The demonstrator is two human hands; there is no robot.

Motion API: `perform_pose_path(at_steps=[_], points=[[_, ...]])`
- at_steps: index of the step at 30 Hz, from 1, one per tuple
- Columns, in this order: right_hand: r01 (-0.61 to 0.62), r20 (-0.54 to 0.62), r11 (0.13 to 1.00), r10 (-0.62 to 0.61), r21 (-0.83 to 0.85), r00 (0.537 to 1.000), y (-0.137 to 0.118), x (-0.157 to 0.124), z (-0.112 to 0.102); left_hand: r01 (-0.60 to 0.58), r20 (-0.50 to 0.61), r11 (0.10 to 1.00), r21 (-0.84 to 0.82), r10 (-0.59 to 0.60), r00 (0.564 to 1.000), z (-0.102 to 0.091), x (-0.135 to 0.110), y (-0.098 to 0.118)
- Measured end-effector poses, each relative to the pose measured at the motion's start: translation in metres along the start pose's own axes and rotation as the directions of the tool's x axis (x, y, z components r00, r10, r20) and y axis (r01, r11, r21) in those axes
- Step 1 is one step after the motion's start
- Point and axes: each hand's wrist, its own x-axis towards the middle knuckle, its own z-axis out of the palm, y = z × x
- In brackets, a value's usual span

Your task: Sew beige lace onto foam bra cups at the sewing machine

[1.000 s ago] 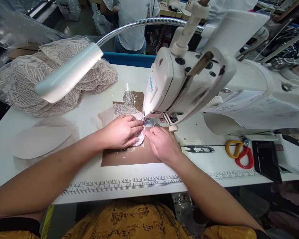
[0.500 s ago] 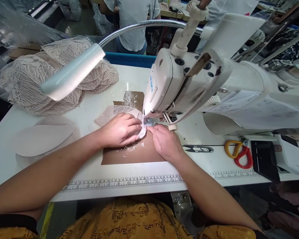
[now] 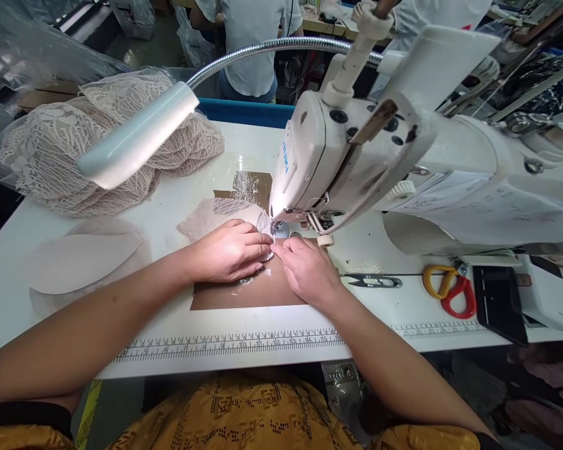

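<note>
A pale pink lace fabric piece (image 3: 204,220) lies under the needle end of the white sewing machine (image 3: 304,159). My left hand (image 3: 229,251) presses over it from the left, fingers together and closed on its edge. Just right of that, my right hand (image 3: 307,269) pinches the same edge between thumb and forefinger, close in front of the presser foot. The fingertips of both hands nearly touch. Part of the lace is hidden beneath my left hand. Brown tape (image 3: 244,294) covers the table under the hands.
A heap of lace (image 3: 75,150) lies back left, under a lamp (image 3: 138,137). Pale cut pieces (image 3: 84,262) rest at left. Thread snips (image 3: 374,281), scissors (image 3: 450,290) and a phone (image 3: 500,303) lie right. A printed ruler (image 3: 239,344) runs along the front edge. A person (image 3: 251,47) sits beyond.
My left hand has slid slightly right and down along the lace. My right hand has shifted a little left, and its fingertips now meet the lace edge beside my left fingers.
</note>
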Motion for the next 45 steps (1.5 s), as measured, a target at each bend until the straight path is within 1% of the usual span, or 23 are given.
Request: perform_pose_path(at_steps=[3,6,13,17,19,23,25,28,34,40,42,45], points=[[-0.004,0.012,1.000,0.004,-0.005,1.000,-0.002,0.000,-0.001,0.044,-0.005,0.999,-0.028,-0.045,0.999,0.001,-0.001,0.000],[-0.024,0.020,1.000,0.024,-0.010,1.000,-0.003,0.001,-0.002,0.052,-0.010,0.998,-0.032,-0.053,0.999,0.001,-0.001,-0.001],[-0.075,0.010,0.997,0.075,-0.031,0.997,-0.002,0.004,0.000,-0.008,0.011,0.998,0.061,0.008,1.000,0.000,-0.001,-0.002],[-0.100,-0.036,0.995,0.101,0.011,0.994,0.002,0.003,0.001,-0.050,0.006,0.998,0.022,0.050,0.999,-0.002,-0.001,0.000],[-0.085,-0.046,0.996,0.087,0.037,0.995,0.004,0.002,0.000,-0.063,0.007,0.998,-0.007,0.063,0.998,-0.003,-0.001,0.001],[0.021,-0.016,0.999,-0.020,0.047,1.000,0.004,-0.001,-0.001,-0.066,0.011,0.997,-0.036,0.067,0.998,-0.005,-0.002,0.002],[0.062,-0.010,0.997,-0.062,0.040,0.998,0.003,-0.003,-0.001,-0.059,0.002,0.998,-0.025,0.059,0.998,-0.004,-0.002,0.002],[0.071,-0.031,0.997,-0.070,0.021,0.997,0.002,-0.004,0.000,-0.034,-0.011,0.999,0.013,0.034,0.999,-0.002,-0.002,0.002],[0.021,-0.031,1.000,-0.021,0.001,0.999,0.001,-0.003,0.000,0.011,-0.024,0.998,0.060,-0.010,1.000,0.002,0.000,0.003],[-0.043,-0.021,0.998,0.042,-0.056,0.999,-0.001,0.003,0.001,0.067,-0.052,0.995,0.077,-0.063,0.997,0.005,0.001,-0.003],[-0.067,-0.019,0.995,0.066,-0.069,0.998,-0.002,0.004,0.002,0.083,-0.065,0.994,0.070,-0.079,0.995,0.005,0.001,-0.006],[-0.077,-0.032,0.995,0.076,-0.062,0.997,-0.001,0.005,0.004,0.111,-0.113,0.992,0.056,-0.104,0.988,0.007,0.001,-0.011]])
